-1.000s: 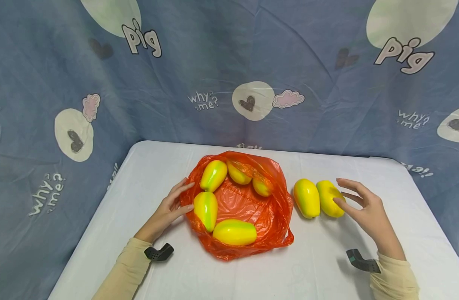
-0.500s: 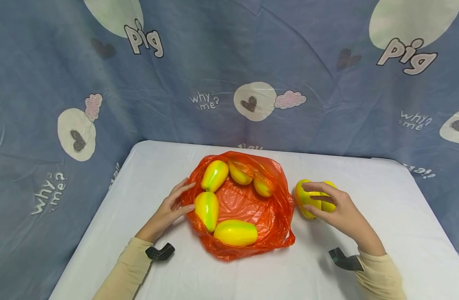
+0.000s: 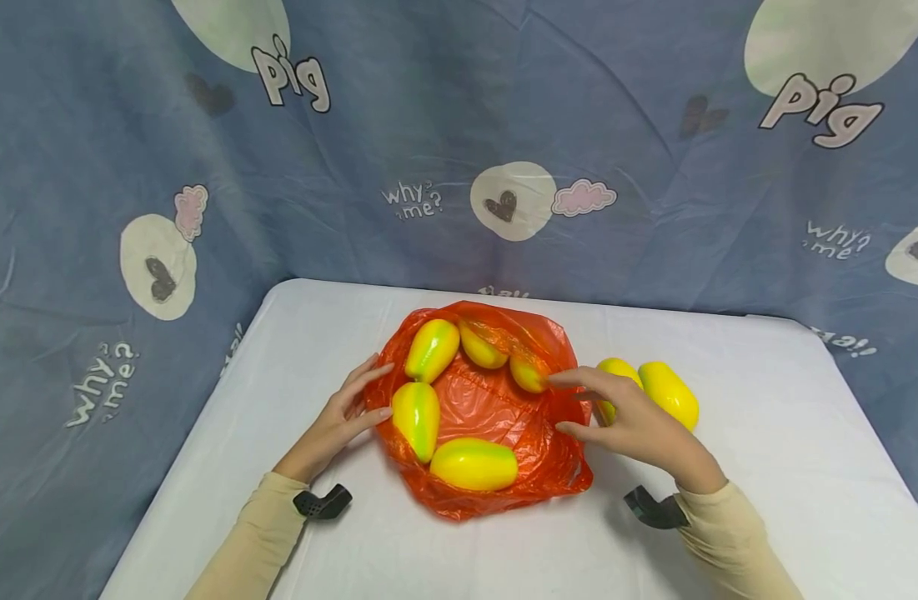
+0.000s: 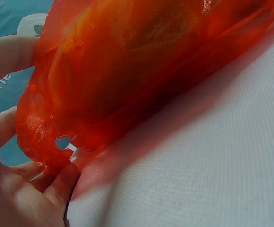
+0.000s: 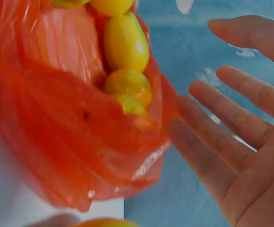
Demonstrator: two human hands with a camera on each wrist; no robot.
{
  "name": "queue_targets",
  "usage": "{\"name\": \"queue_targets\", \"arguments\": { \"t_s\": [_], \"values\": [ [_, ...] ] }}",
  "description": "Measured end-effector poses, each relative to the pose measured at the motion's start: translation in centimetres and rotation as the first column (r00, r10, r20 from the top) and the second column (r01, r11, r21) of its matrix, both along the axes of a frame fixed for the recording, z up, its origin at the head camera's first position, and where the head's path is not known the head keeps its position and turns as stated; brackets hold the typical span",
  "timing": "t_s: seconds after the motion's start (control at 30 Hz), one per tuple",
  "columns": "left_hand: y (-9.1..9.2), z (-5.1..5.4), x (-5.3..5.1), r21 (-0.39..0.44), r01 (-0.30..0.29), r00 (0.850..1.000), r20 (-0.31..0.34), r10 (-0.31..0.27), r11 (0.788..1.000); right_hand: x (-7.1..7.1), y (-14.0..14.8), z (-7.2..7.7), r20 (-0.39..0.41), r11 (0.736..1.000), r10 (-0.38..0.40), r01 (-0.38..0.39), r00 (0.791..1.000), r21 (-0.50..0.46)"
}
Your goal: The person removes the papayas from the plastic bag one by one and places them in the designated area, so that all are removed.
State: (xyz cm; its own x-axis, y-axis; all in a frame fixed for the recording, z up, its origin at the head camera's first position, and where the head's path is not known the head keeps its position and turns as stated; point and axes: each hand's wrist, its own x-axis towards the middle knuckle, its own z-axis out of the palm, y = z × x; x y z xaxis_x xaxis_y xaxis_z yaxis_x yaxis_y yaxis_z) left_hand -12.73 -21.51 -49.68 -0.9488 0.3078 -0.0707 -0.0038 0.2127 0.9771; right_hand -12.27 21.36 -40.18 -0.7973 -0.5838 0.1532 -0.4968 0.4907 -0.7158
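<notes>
A red plastic bag [image 3: 489, 408] lies spread open on the table in the head view, with several yellow-green papaya-like fruits [image 3: 474, 464] around its inside. My left hand [image 3: 338, 417] rests against the bag's left rim, fingers spread and fairly straight; the left wrist view shows its fingers touching the thin film. Over the bag's right rim hovers my right hand [image 3: 631, 421], its fingers extended and holding nothing. In the right wrist view, those fingers [image 5: 217, 137] lie beside the bag's edge; contact is unclear. Two more fruits [image 3: 669, 394] lie right of the bag, one partly hidden by my right hand.
A white cloth covers the table [image 3: 774, 400]. Behind it hangs a blue printed curtain [image 3: 428, 125], which also runs along the left side. A dark device is strapped at each wrist.
My right hand has moved left, from beside the loose fruits, past them to the bag's right rim. My left hand stays at the left rim. The fruits keep their places.
</notes>
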Motion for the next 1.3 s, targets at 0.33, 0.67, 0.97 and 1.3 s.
{"name": "queue_targets", "arguments": {
  "t_s": [0.33, 0.67, 0.97, 1.3],
  "values": [
    [-0.1, -0.1, -0.1, 0.001, 0.000, 1.000, 0.000, 0.000, 1.000, -0.7, -2.7, 1.0, 0.023, 0.986, 0.111, -0.113, 0.994, 0.122],
    [0.0, -0.1, -0.1, 0.002, 0.004, 1.000, 0.005, -0.004, 1.000, -2.0, -5.6, 1.4, 0.032, 0.947, 0.217, -0.219, 0.976, 0.235],
    [0.1, 0.1, 0.0, -0.006, 0.006, 1.000, 0.006, -0.006, 1.000, -2.9, -8.0, 0.8, 0.054, 0.905, 0.328, -0.330, 0.943, 0.267],
    [0.0, 0.0, 0.1, -0.004, 0.002, 1.000, 0.001, -0.002, 1.000, -3.2, -10.2, 0.2, 0.134, 0.860, 0.397, -0.419, 0.908, 0.290]
  ]
}}
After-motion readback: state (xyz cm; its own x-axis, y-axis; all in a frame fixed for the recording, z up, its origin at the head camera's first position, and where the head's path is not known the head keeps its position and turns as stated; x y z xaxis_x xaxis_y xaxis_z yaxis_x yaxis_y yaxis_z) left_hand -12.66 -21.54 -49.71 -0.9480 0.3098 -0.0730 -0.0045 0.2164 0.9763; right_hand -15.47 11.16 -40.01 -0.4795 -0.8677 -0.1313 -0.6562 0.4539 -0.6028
